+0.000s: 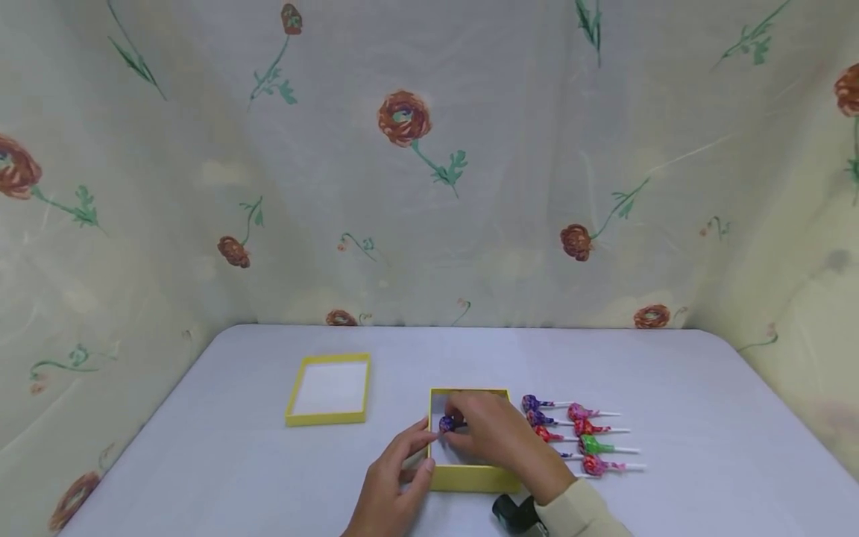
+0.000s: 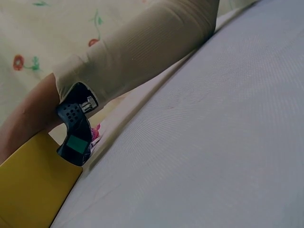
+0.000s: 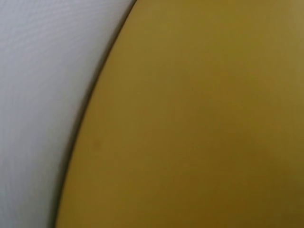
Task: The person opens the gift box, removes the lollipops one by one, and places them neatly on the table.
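Observation:
A yellow open box [image 1: 470, 479] with a white inside stands near the front middle of the table in the head view. My right hand [image 1: 493, 432] reaches into it and pinches a lollipop with a dark purple wrapper [image 1: 447, 424], near the box's left wall; its stick is hidden by the fingers. At the box's left side is my left hand [image 1: 396, 477], its fingertips at the rim and its thumb by the front left corner. The left wrist view shows the box's yellow wall [image 2: 40, 183] beside the right forearm; yellow cardboard [image 3: 190, 118] fills most of the right wrist view.
Right of the box lie several wrapped lollipops in two columns, among them a green one [image 1: 593, 445] and a pink one [image 1: 579, 412], sticks pointing right. The yellow-rimmed lid [image 1: 327, 419] lies at the back left. A black wrist device [image 1: 517, 514] sits below the right forearm.

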{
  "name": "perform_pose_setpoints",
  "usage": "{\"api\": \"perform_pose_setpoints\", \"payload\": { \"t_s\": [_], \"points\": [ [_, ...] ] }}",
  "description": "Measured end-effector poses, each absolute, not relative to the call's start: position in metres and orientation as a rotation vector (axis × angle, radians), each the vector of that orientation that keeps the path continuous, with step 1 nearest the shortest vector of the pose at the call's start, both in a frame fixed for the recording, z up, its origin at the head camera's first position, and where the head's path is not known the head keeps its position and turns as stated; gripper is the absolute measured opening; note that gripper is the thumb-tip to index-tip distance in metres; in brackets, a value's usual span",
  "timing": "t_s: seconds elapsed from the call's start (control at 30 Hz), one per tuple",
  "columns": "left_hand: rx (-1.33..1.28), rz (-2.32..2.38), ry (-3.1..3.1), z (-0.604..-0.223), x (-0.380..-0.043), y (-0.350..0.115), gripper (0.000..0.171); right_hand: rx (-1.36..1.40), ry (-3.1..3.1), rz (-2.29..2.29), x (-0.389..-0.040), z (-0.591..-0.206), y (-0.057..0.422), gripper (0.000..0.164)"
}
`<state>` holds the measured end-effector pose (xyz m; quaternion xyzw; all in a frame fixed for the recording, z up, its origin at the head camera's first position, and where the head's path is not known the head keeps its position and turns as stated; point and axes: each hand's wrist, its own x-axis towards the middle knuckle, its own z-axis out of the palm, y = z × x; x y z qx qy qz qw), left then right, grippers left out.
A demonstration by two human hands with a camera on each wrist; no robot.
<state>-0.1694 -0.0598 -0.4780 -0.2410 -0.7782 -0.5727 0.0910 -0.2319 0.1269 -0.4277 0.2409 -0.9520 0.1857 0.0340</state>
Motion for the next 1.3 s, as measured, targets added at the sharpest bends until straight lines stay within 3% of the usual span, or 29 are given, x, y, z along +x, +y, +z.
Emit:
{"api": "perform_pose_setpoints", "payload": {
  "t_s": [1.3],
  "points": [
    [-0.688, -1.707, -2.397, -0.475, -0.171, -0.061, 0.027, 0.776, -2.782, 0.805, -0.224, -0.398, 0.136, 0.026]
  ]
}}
